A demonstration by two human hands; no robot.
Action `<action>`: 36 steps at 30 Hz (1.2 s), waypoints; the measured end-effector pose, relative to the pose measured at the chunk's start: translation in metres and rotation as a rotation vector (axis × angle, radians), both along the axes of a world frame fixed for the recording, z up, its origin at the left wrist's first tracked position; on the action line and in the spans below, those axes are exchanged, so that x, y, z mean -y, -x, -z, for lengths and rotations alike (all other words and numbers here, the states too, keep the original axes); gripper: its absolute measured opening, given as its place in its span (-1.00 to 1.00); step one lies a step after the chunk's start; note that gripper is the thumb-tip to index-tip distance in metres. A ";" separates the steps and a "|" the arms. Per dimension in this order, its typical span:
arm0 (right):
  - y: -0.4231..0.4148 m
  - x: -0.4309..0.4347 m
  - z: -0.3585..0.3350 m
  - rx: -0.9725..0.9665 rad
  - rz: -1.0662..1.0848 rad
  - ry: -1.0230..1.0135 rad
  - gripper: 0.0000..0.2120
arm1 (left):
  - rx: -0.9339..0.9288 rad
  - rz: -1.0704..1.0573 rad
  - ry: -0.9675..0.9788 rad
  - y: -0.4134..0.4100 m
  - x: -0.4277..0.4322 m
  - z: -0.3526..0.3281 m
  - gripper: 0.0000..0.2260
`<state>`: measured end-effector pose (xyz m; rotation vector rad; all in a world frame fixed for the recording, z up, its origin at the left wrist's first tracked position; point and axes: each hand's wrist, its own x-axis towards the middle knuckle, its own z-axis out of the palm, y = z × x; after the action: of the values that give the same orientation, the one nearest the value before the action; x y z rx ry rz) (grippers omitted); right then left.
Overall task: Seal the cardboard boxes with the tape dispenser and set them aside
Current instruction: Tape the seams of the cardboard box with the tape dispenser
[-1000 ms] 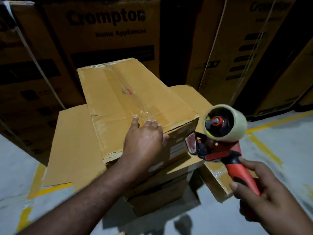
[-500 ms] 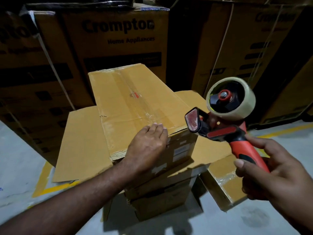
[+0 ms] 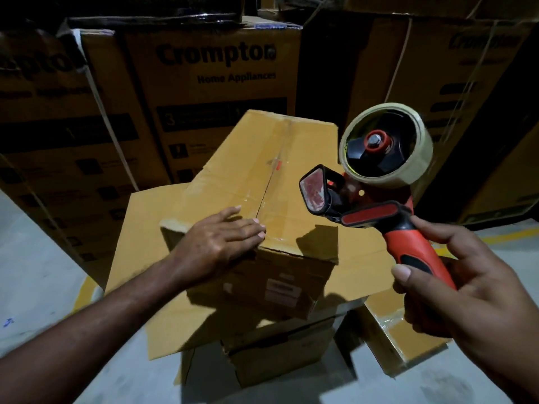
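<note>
The top cardboard box (image 3: 256, 176) is pressed flat by the open-fingered left hand (image 3: 221, 243); the tape dispenser (image 3: 376, 182) is gripped by the right hand (image 3: 455, 290). Taping is judged pending: the seam must be met.

We see a wall of tall printed cartons at the back; the middle carton (image 3: 215, 83) reads "Crompton Home Appliances" in dark letters; a left carton (image 3: 43, 141) stands beside it, crossed by a pale strap (image 3: 99, 112) running diagonally; a right carton (image 3: 455, 83) is strapped too; dark shiny film (image 3: 163, 16) lies over the middle one; below we see a grey concrete floor (image 3: 35, 272), a yellow painted line (image 3: 501, 239) at the right, and a small blue mark (image 3: 7, 322) far left.
</note>
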<state>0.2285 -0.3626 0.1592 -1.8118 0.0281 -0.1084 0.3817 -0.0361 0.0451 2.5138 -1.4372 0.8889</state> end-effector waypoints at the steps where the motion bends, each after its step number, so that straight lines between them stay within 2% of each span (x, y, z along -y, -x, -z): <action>1: -0.003 -0.002 0.002 0.004 -0.020 0.011 -0.40 | 0.006 -0.039 0.001 -0.005 -0.008 0.000 -0.70; 3: -0.008 -0.006 0.004 0.017 -0.043 0.019 -0.43 | -0.053 -0.183 0.045 -0.013 -0.026 0.004 -0.62; 4: -0.011 -0.008 0.005 0.021 -0.041 0.016 -0.50 | -0.144 -0.277 0.097 -0.012 -0.032 0.008 -0.53; 6: -0.016 -0.012 0.008 0.017 -0.060 0.009 -0.51 | -0.341 -0.447 0.238 -0.002 -0.034 0.016 -0.40; 9: -0.023 -0.017 0.011 0.017 -0.068 0.016 -0.50 | -0.476 -0.570 0.396 0.014 -0.014 0.019 -0.54; 10: -0.025 -0.019 0.010 0.015 -0.071 0.007 -0.51 | -0.497 -0.600 0.416 0.017 -0.006 0.016 -0.54; 12: -0.030 -0.021 0.011 0.021 -0.082 0.003 -0.51 | -0.503 -0.708 0.320 0.016 0.008 0.004 -0.40; 15: -0.040 -0.024 0.014 0.010 -0.105 -0.089 -0.46 | -0.490 -0.858 -0.027 0.004 0.018 -0.014 -0.25; 18: -0.058 -0.029 0.017 0.025 -0.155 -0.227 -0.37 | -0.554 -0.837 -0.205 -0.013 0.021 -0.033 -0.23; 22: -0.108 -0.034 0.026 0.112 -0.100 -0.325 -0.43 | -0.693 -0.744 -0.252 -0.045 0.026 -0.042 -0.22; 29: -0.259 -0.023 0.041 0.194 -0.064 -0.263 -0.47 | -0.716 -0.688 -0.394 -0.091 0.047 -0.052 -0.22; 36: -0.375 -0.015 0.050 0.217 -0.081 -0.175 -0.48 | -0.770 -0.653 -0.295 -0.135 0.059 -0.046 -0.31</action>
<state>0.6034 -0.3475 0.1096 -1.6161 -0.1845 -0.2376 0.5165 -0.0946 0.0910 3.0498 -0.5358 -0.3121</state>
